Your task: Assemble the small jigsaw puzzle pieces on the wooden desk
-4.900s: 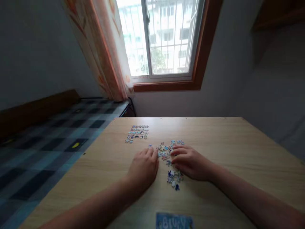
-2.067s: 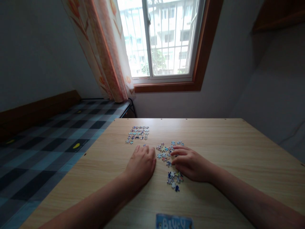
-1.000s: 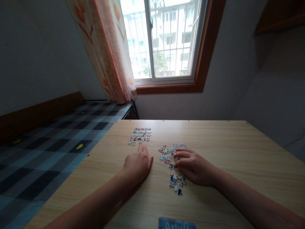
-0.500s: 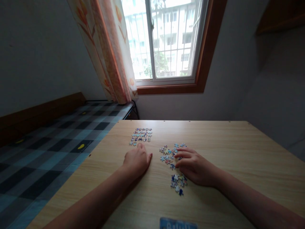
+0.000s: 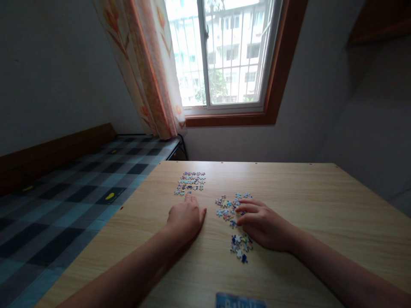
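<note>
Small jigsaw pieces (image 5: 192,179) lie in neat rows toward the far left of the table. Just below the last row, my left hand (image 5: 186,216) rests palm down with fingers stretched forward and the thumb out to the side. A single puzzle piece (image 5: 189,193) shows right at its fingertips. My right hand (image 5: 265,224) is spread, fingers apart, over the right edge of a loose pile of pieces (image 5: 226,207); what lies under its fingertips is partly hidden. A second heap of mixed pieces (image 5: 240,245) sits nearer to me, left of the right wrist.
The wooden table (image 5: 314,201) extends out to both sides. At the near edge a blue printed thing (image 5: 240,300) is cut off by the frame. A bed with a checked cover (image 5: 73,205) stands along the left; a curtain (image 5: 150,85) hangs by the window (image 5: 234,64).
My left hand has drawn back very slightly, so the piece at its fingertips now shows. My right hand stays in the same place over the pile.
</note>
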`<control>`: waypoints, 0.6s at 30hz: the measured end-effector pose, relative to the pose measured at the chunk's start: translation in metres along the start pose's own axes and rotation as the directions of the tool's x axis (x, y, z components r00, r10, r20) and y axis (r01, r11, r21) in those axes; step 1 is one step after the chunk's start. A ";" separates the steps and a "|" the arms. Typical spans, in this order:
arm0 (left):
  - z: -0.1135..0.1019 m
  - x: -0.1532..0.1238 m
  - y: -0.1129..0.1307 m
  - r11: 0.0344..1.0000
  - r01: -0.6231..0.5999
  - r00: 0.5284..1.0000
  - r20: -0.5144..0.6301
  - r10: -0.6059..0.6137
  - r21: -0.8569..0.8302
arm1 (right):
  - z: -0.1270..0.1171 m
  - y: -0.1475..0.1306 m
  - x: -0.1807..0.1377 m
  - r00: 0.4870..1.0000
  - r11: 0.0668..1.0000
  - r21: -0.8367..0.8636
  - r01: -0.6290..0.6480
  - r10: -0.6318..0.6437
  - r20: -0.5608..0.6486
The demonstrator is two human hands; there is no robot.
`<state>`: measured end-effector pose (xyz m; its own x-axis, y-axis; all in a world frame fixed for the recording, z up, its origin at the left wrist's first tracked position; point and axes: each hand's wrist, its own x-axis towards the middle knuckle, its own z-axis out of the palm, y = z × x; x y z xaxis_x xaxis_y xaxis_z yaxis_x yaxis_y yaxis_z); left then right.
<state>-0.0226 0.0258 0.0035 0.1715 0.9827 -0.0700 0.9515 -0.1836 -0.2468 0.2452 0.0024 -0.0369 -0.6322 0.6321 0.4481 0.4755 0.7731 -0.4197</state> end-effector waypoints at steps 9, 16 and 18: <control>0.004 0.007 0.000 1.000 0.020 0.999 -0.038 -0.020 -0.014 | 0.000 0.001 0.000 1.000 1.000 -0.001 -0.014 0.014 0.020; 0.004 0.010 0.000 1.000 0.030 0.999 -0.045 -0.030 -0.006 | -0.001 0.000 0.000 1.000 1.000 -0.007 -0.006 0.007 0.015; 0.003 0.009 0.000 0.999 0.034 0.999 -0.041 -0.034 -0.003 | 0.000 0.000 0.000 1.000 1.000 -0.005 -0.001 0.001 -0.007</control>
<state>-0.0215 0.0346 0.0000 0.1494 0.9885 -0.0224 0.9574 -0.1503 -0.2465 0.2456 0.0023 -0.0369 -0.6270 0.6335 0.4533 0.4794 0.7725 -0.4165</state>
